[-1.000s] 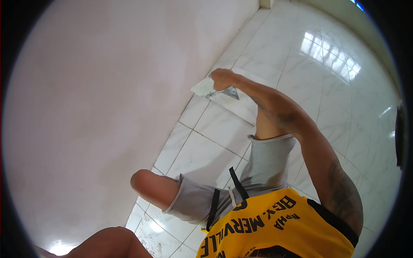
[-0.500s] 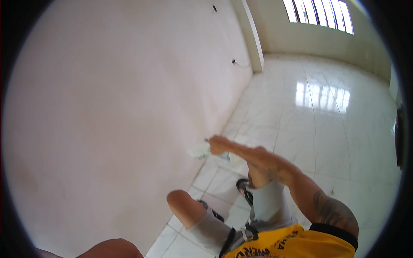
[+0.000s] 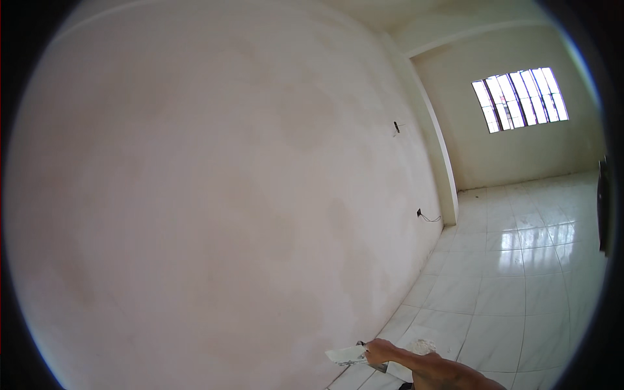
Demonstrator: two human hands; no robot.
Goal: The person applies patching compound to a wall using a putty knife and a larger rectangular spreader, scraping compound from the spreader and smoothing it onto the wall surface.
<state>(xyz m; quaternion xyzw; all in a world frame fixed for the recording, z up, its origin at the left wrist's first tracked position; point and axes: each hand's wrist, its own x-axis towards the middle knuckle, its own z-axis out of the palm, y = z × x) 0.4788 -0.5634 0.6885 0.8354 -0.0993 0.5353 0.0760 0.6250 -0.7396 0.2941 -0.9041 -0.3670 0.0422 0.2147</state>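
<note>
My right hand (image 3: 378,351) is closed round the grip of a plastering trowel (image 3: 346,355), low in the view by the foot of the wall. Its flat blade is smeared with white paste and reaches left from my fist, at the pale plastered wall (image 3: 227,195). Whether the blade touches the wall I cannot tell. Just beyond my forearm shows a lumpy off-white mass (image 3: 424,346); what bears it is mostly hidden by the arm. My left hand is out of view.
Glossy white floor tiles (image 3: 500,299) run along the wall to the right. Loose wires hang from a wall socket hole (image 3: 419,213), with another box hole (image 3: 396,127) above. A pillar (image 3: 437,130) juts out farther back, before a barred window (image 3: 520,101). A dark object (image 3: 603,208) stands at the right edge.
The view has tilted up, so my hand and trowel sit lower and farther right. My legs and shirt have mostly left the picture. The trowel is still in my right hand.
</note>
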